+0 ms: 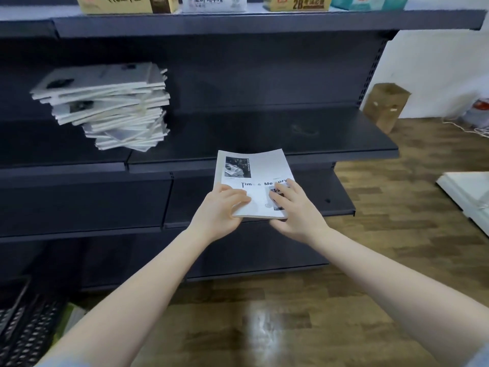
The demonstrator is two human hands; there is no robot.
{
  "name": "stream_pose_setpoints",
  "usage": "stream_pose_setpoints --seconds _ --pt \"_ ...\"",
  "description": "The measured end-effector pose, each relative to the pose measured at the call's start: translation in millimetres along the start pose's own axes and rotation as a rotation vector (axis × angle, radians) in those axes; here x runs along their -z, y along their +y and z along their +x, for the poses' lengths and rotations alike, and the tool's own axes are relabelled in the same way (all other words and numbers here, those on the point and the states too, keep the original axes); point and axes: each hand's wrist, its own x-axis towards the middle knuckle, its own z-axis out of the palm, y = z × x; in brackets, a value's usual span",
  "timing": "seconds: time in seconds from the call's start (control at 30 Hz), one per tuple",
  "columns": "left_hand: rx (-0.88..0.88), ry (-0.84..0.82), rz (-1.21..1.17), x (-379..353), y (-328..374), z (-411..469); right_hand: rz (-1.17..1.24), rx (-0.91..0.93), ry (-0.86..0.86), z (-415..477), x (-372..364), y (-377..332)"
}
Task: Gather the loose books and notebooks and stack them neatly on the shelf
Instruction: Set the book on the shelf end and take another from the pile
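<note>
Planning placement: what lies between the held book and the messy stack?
Only bare dark shelf between book and stack, head view.

Hands: two, left hand (217, 210) and right hand (296, 207). One book (254, 170) between them. One stack (105, 104) of thin books at 10 o'clock, too many to count. Four packs (127, 4) at 12 o'clock on the top shelf (264, 22). One cardboard box (386, 107) at 2 o'clock. One black crate (23, 329) at 7 o'clock.

White book (254, 181) (black print), dark grey shelf (317, 133)
</note>
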Motion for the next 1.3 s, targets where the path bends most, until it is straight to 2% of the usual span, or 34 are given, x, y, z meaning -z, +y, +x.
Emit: stream_pose_setpoints --seconds 0.13,0.23,0.4,0.57,0.7,0.87,1.07,1.3 --pt "0.017 0.025 -0.013 -9.4 -27.3 27.7 0.012 0.0 -0.02 35.2 -7.9 18.0" --pt "0.099 0.005 -0.02 -15.9 -40.5 48.1 0.039 -0.006 -0.045 61.6 -16.2 34.6" --pt "0.258 -0.314 0.082 -38.2 -65.0 81.3 0.074 -0.022 -0.102 90.7 -33.7 60.4" --pt "0.351 -0.351 0.086 -56.6 -77.5 130.3 0.081 -0.042 -0.203 132.3 -24.7 98.5" --pt "0.302 -0.416 0.175 -78.2 -80.1 179.9 0.02 -0.03 -0.238 153.1 -16.4 143.6" --pt "0.218 -0.385 0.108 -120.5 -67.0 236.4 -0.132 -0.012 -0.255 155.0 -7.6 212.2" --pt "0.167 -0.528 0.106 -164.0 -28.3 297.4 -0.201 -0.091 -0.263 141.9 17.3 282.8" --pt "0.112 -0.572 0.093 -205.1 12.6 352.0 -0.18 -0.233 -0.274 119.7 39.6 341.3"
